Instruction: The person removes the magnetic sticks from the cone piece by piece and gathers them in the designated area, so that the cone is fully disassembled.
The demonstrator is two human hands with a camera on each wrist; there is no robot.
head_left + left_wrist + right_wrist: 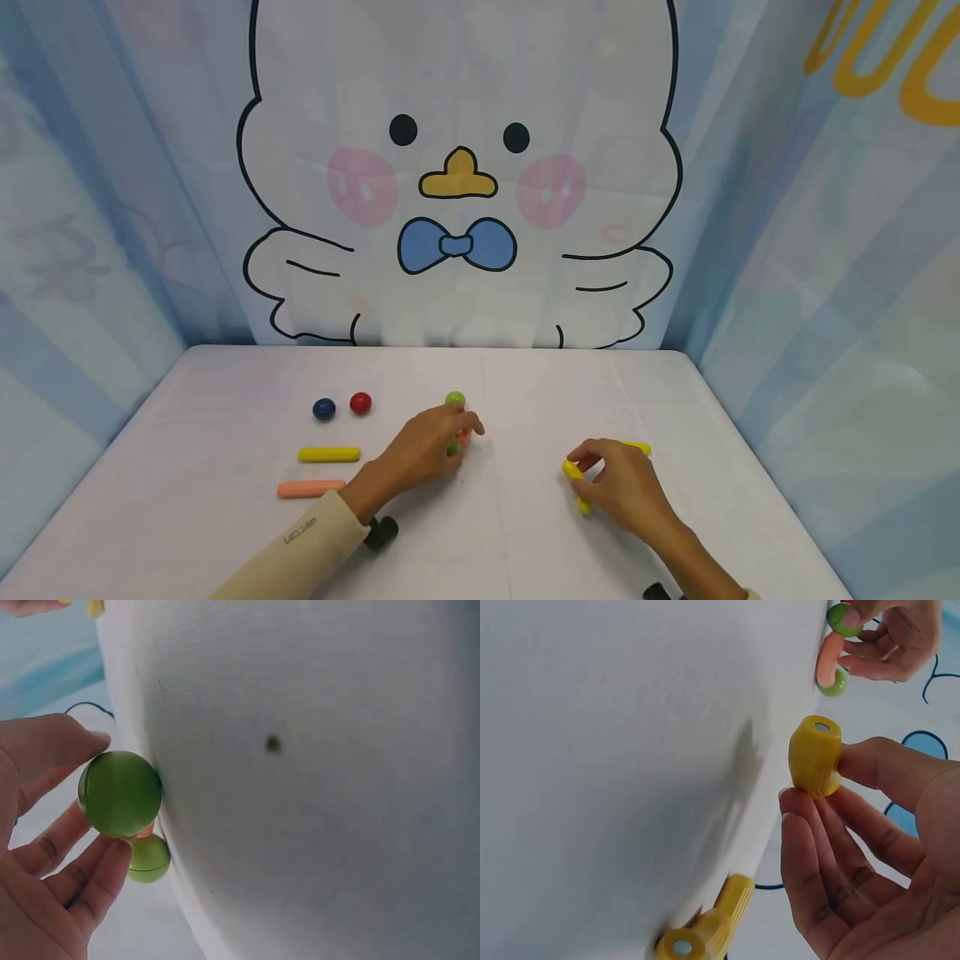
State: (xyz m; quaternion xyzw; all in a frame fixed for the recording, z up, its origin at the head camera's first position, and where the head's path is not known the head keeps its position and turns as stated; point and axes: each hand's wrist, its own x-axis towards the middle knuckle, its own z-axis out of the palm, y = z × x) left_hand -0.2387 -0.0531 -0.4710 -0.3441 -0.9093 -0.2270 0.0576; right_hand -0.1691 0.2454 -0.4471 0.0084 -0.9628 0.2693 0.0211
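Observation:
My left hand (427, 447) pinches a green ball (120, 793) between thumb and fingers, low over the white table. Against that ball sits a curved orange piece (829, 658), with a second, lighter green ball (455, 398) at its far end. In the head view the left fingers partly cover this group. Over on the right, my right hand (618, 483) holds a curved yellow piece (814, 757) by thumb and fingertips; a small grey disc shows in its end. Another yellow piece (636, 447) lies behind the right hand, partly hidden by it.
On the table's left side are a dark blue ball (324, 409), a red ball (361, 403), a straight yellow stick (328, 454) and an orange stick (309, 489), partly behind the left sleeve. A printed curtain (457, 308) stands along the back edge and both sides.

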